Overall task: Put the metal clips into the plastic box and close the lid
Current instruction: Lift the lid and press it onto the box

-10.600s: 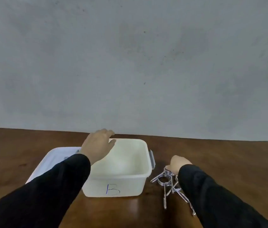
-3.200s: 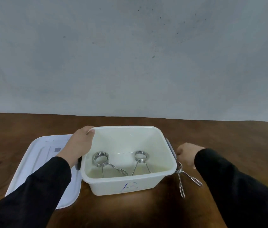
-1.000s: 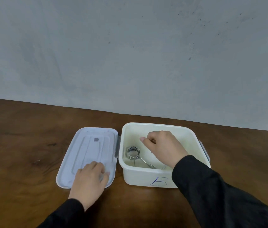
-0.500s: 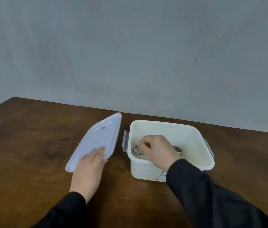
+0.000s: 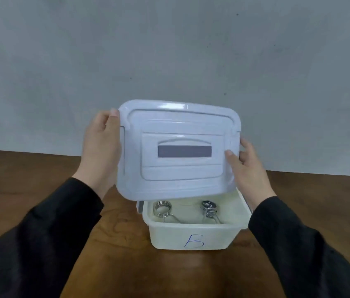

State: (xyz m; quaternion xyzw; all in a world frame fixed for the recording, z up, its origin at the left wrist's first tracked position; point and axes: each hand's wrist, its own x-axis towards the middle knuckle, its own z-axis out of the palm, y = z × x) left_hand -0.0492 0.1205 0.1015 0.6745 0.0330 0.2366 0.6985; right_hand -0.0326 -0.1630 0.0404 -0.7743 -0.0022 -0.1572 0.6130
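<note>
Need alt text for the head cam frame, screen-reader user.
Two hands, left hand and right hand, hold a pale blue plastic lid tilted above an open white plastic box marked B. Coiled metal clips lie inside; the box sits on a brown wooden table.

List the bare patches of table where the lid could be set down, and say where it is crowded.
Bare wooden table lies left of the plastic box, beyond the left hand. Another bare patch runs right of the box, past the right hand. Crowded: over the box, where both hands hold the lid above the metal clips.
</note>
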